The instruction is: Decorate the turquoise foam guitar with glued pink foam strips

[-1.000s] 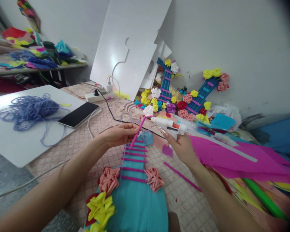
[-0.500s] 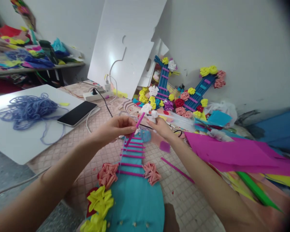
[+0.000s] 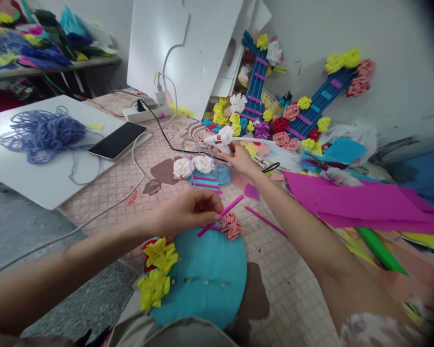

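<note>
My left hand [image 3: 202, 209] pinches a magenta strip [image 3: 232, 205] above the upper body of a turquoise guitar-shaped craft piece [image 3: 210, 260]. Farther off, my right hand [image 3: 240, 158] is closed around the handle of a white hot glue gun [image 3: 213, 140], beyond the neck end. Magenta strips cross the neck, partly hidden behind my left hand. White flowers [image 3: 203, 165] sit at the neck's tip. A salmon flower [image 3: 232, 226] is beside the strip, and yellow flowers [image 3: 160, 255] line the body's left edge. A row of small pegs [image 3: 207, 283] crosses the body.
Another magenta strip [image 3: 265, 220] lies right of the guitar. Magenta sheets [image 3: 358, 202] cover the right side. To the left, a phone [image 3: 117, 140] and blue yarn [image 3: 45, 130] rest on a white board [image 3: 50, 188]. Two decorated blue guitars [image 3: 256, 86] lean at the back, near a cable [image 3: 159, 130].
The view has tilted down. My left hand has brought the magenta strip from over the neck toward me, above the body. My right hand stays on the glue gun near the far end.
</note>
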The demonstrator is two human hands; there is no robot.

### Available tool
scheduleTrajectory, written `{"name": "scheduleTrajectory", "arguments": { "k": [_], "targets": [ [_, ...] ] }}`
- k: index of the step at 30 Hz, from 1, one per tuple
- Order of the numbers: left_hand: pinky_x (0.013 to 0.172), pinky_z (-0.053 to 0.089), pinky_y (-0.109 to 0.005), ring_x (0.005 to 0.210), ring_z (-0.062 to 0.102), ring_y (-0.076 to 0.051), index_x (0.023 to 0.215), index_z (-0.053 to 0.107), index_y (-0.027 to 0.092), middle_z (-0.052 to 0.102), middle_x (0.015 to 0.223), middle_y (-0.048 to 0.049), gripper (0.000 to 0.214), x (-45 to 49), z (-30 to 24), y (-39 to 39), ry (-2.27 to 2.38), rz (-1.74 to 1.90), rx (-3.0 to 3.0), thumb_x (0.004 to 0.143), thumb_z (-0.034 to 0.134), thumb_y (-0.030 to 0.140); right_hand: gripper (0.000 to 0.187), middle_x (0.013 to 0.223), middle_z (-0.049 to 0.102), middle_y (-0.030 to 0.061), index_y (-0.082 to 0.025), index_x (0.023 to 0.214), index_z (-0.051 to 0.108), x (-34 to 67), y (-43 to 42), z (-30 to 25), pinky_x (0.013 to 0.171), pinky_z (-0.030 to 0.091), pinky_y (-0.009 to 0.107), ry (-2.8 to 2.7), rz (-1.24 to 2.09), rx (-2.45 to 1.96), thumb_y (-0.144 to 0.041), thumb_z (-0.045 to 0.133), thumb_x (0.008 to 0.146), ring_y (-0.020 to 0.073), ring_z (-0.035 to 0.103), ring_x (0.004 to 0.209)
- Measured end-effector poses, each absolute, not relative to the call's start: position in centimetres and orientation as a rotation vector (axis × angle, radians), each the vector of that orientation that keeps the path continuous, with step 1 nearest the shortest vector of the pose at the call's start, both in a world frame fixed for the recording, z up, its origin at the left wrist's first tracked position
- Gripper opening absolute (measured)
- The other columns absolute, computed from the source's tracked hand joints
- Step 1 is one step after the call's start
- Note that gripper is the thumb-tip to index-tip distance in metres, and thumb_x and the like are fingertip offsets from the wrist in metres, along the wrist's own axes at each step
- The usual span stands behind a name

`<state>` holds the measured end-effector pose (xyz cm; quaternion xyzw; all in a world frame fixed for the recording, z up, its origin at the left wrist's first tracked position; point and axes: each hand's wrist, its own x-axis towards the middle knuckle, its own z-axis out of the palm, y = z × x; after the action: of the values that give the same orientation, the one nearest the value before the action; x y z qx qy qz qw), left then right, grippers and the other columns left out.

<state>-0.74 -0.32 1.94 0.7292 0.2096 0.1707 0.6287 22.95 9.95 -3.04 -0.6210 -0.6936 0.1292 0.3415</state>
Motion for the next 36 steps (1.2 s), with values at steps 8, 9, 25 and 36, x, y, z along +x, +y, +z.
{"name": "scheduleTrajectory", "arguments": {
  "k": [8, 9, 25, 36],
  "targets": [
    [0.058, 0.041, -0.020, 0.065, 0.056, -0.011, 0.084, 0.062, 0.017, 0.063, 0.074, -0.0012, 0.005, -2.3, 1.5, -1.9, 0.532, 0.367, 2.016, 0.085, 0.057, 0.019, 0.035, 0.106, 0.068, 0.0097, -0.013, 0.109, 0.061, 23.1, 9.6, -3.8, 0.085, 0.045, 0.035, -1.877, 0.354, -1.507, -0.030, 0.063, 0.078, 0.0252, 0.060, 0.095],
    [0.060, 0.041, -0.021, 0.067, 0.057, -0.012, 0.085, 0.063, 0.017, 0.064, 0.077, -0.0014, 0.005, -2.3, 1.5, -2.1, 0.532, 0.360, 2.075, 0.085, 0.058, 0.018, 0.036, 0.109, 0.067, 0.0094, -0.014, 0.110, 0.060, 23.1, 9.6, -3.9, 0.087, 0.044, 0.035, -1.880, 0.351, -1.496, -0.030, 0.062, 0.078, 0.0253, 0.059, 0.098],
    [0.070, 0.046, -0.035, 0.077, 0.054, -0.020, 0.088, 0.057, 0.016, 0.059, 0.091, -0.0064, 0.011, -2.0, 2.1, -5.3, 0.485, -0.013, 2.826, 0.087, 0.048, 0.011, 0.032, 0.100, 0.070, 0.0137, -0.010, 0.100, 0.065, 22.9, 9.7, -4.0, 0.081, 0.045, 0.039, -1.889, 0.264, -1.559, -0.034, 0.059, 0.080, 0.0297, 0.062, 0.090],
    [0.075, 0.049, -0.039, 0.085, 0.058, -0.023, 0.093, 0.058, 0.015, 0.061, 0.096, -0.0096, 0.015, -1.4, 2.2, -5.6, 0.606, -0.162, 2.857, 0.087, 0.045, 0.010, 0.031, 0.101, 0.069, 0.0130, -0.011, 0.100, 0.064, 23.1, 9.9, -4.2, 0.084, 0.046, 0.040, -1.910, 0.263, -1.556, -0.033, 0.059, 0.080, 0.0296, 0.062, 0.093]
  ]
}}
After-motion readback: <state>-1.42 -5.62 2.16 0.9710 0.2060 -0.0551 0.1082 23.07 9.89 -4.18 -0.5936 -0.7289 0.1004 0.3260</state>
